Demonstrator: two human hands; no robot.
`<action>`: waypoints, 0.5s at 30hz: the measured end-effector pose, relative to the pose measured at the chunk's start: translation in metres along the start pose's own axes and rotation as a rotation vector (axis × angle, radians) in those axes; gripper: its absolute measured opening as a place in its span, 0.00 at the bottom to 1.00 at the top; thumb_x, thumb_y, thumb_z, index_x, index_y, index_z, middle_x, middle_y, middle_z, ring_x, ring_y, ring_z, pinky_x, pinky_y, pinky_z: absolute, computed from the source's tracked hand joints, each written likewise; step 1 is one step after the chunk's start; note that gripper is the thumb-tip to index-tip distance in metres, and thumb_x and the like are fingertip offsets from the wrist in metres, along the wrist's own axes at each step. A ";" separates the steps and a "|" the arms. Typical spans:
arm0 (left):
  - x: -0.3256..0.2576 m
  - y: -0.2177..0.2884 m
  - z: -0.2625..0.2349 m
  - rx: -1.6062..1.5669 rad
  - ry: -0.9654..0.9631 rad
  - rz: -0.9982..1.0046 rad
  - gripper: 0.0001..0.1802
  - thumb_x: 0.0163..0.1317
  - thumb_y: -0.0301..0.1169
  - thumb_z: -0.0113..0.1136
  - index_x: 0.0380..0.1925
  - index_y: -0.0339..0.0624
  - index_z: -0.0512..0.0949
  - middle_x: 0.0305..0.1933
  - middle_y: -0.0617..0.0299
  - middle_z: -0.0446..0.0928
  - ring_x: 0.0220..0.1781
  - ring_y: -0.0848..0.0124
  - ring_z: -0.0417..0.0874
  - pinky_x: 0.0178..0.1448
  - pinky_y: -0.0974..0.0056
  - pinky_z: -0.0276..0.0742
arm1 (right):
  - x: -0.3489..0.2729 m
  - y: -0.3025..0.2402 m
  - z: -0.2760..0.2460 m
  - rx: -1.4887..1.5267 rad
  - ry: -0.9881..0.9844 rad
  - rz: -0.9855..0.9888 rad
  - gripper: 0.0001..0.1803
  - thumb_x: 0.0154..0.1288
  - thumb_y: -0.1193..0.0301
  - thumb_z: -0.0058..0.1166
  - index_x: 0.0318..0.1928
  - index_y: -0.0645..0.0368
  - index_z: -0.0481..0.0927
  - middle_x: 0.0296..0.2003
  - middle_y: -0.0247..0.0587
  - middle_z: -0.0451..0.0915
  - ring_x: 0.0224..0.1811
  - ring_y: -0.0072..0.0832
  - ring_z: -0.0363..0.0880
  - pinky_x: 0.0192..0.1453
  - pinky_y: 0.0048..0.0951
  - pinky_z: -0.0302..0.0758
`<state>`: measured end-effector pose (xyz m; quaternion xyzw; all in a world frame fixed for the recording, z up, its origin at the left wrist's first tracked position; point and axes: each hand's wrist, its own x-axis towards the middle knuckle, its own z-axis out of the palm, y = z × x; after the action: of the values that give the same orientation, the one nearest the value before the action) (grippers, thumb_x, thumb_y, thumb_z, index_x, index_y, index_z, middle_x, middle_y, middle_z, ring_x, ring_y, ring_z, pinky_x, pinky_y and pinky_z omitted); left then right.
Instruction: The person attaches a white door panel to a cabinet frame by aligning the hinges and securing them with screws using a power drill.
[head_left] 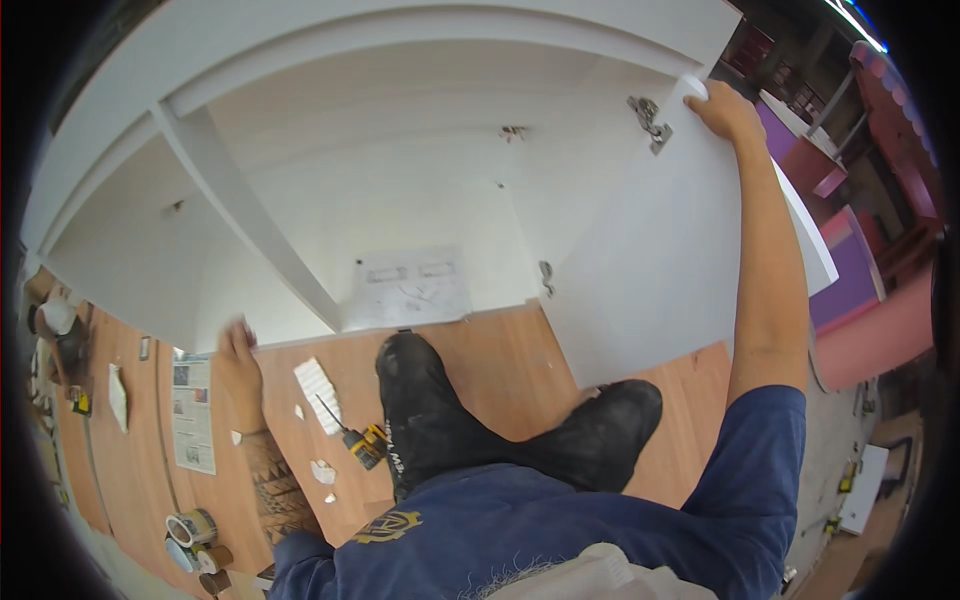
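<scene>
A large white cabinet (400, 150) fills the space ahead of me, its inside split by an upright divider (245, 220). On its right side a white door (650, 240) stands swung out on metal hinges (652, 125). My right hand (728, 110) is closed round the door's far top corner, the arm stretched along its outer edge. Near the cabinet's lower edge, left of the divider, is my left hand (240, 365); motion smears its fingers, so their grip is unclear. A sheet with line drawings (410, 285) lies inside the cabinet.
A yellow and black cordless drill (366, 447) lies on the wood-look boards by my left leg, beside a white ribbed strip (317, 395) and white scraps. Newspaper (193, 410) and an open can (190, 527) are farther left. Pink and purple furniture (850, 265) stands at right.
</scene>
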<state>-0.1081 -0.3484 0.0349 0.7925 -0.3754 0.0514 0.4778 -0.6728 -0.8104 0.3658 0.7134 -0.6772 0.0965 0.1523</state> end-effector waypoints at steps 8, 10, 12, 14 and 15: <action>-0.212 -0.279 0.072 -0.400 0.123 -0.930 0.13 0.74 0.30 0.57 0.43 0.26 0.81 0.36 0.53 0.84 0.34 0.68 0.87 0.36 0.64 0.87 | 0.025 0.019 0.014 -0.015 -0.027 -0.084 0.30 0.69 0.47 0.58 0.62 0.51 0.83 0.59 0.51 0.85 0.63 0.50 0.83 0.66 0.50 0.76; -0.224 -0.294 0.073 -0.303 0.051 -0.862 0.12 0.75 0.29 0.56 0.43 0.27 0.81 0.33 0.56 0.83 0.31 0.69 0.86 0.35 0.65 0.86 | 0.024 0.021 0.008 0.015 -0.052 -0.147 0.30 0.69 0.46 0.59 0.59 0.56 0.85 0.56 0.53 0.86 0.61 0.50 0.84 0.65 0.49 0.77; -0.233 -0.309 0.076 -0.290 0.000 -0.869 0.12 0.74 0.28 0.56 0.44 0.26 0.81 0.34 0.53 0.84 0.31 0.67 0.87 0.35 0.64 0.87 | 0.034 0.031 0.017 0.064 -0.008 -0.183 0.31 0.69 0.47 0.59 0.59 0.59 0.85 0.53 0.58 0.87 0.59 0.50 0.85 0.64 0.48 0.76; -0.246 -0.319 0.076 -0.248 -0.071 -0.850 0.13 0.71 0.28 0.58 0.43 0.25 0.82 0.35 0.50 0.86 0.31 0.65 0.89 0.35 0.63 0.88 | 0.046 0.024 0.028 0.065 -0.048 -0.203 0.33 0.71 0.47 0.59 0.62 0.62 0.83 0.50 0.54 0.88 0.54 0.47 0.87 0.62 0.45 0.77; -0.255 -0.321 0.076 -0.203 -0.085 -0.843 0.13 0.70 0.29 0.59 0.42 0.26 0.83 0.33 0.50 0.87 0.30 0.65 0.89 0.35 0.62 0.88 | 0.050 0.022 0.033 0.000 -0.015 -0.217 0.34 0.71 0.46 0.58 0.60 0.63 0.83 0.51 0.57 0.88 0.56 0.50 0.86 0.63 0.47 0.77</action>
<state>-0.1043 -0.1855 -0.3483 0.8270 -0.0416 -0.2177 0.5167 -0.6933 -0.8692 0.3541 0.7833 -0.5969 0.0741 0.1567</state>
